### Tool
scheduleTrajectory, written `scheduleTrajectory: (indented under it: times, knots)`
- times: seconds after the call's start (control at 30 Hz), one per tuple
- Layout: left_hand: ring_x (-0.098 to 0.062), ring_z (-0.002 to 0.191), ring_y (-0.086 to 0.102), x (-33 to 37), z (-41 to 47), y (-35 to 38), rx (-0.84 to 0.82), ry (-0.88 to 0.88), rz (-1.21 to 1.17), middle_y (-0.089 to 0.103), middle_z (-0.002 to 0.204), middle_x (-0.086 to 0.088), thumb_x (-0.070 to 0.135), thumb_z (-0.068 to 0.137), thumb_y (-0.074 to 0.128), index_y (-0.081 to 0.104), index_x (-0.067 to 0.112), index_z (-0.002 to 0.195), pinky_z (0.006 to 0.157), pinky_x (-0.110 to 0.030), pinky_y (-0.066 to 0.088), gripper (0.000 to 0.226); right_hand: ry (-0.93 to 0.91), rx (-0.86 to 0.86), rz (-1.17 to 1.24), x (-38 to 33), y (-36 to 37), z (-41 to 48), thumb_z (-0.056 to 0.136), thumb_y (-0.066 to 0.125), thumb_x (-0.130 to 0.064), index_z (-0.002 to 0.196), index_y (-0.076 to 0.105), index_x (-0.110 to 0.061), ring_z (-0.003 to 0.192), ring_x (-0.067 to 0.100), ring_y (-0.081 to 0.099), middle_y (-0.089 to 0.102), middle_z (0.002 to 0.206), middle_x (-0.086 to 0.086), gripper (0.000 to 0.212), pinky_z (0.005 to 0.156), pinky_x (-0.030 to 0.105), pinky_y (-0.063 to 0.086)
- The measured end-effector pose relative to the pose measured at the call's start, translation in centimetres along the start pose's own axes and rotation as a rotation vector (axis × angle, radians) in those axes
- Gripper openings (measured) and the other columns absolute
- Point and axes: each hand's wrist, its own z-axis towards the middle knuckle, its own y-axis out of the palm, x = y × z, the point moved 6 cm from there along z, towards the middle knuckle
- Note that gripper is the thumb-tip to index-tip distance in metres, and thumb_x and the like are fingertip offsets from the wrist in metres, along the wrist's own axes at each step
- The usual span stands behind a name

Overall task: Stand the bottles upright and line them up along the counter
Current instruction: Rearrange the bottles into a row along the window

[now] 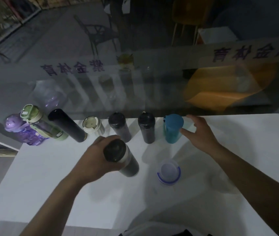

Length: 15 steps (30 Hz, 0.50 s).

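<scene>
My left hand (99, 159) gripped a dark bottle (121, 159) upright on the white counter (50, 184). My right hand (198, 132) spread wide, fingers touching a blue bottle (172, 128). Beyond both, six more bottles stood along the glass; a clear bottle (168, 172) sat nearer me.

Seven bottles (116, 127) line the counter (50, 176) rear edge; two stand nearer, before them.

Left hand (96, 159) around dark bottle (123, 159); right hand (198, 133) beside teal bottle (172, 128).
</scene>
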Motion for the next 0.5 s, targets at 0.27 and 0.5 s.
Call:
scheduleTrajectory:
  times: [0.27,0.5]
  knots:
    - [0.007,0.100,0.057,12.7,6.1,-5.4,0.014,0.198,-0.091,0.058,0.109,0.024,0.042,0.055,0.090,0.059,0.047,0.110,0.082,-0.010,0.045,0.063,0.108,0.113,-0.008,5.3,-5.7,-8.8,0.086,0.067,-0.040,0.132,0.052,-0.028,0.120,0.016,0.050,0.049,0.137,-0.003,0.050,0.104,0.040,0.043]
    - [0.001,0.098,0.063,20.9,14.0,0.5,0.013,0.325,-0.214,0.068,0.104,0.018,0.032,0.059,0.090,0.063,0.036,0.111,0.085,-0.019,0.050,0.058,0.149,0.105,-0.123,8.1,-8.4,-13.0,0.083,0.071,-0.033,0.126,0.060,-0.028,0.122,0.021,0.051,0.055,0.133,-0.002,0.044,0.096,0.025,0.031]
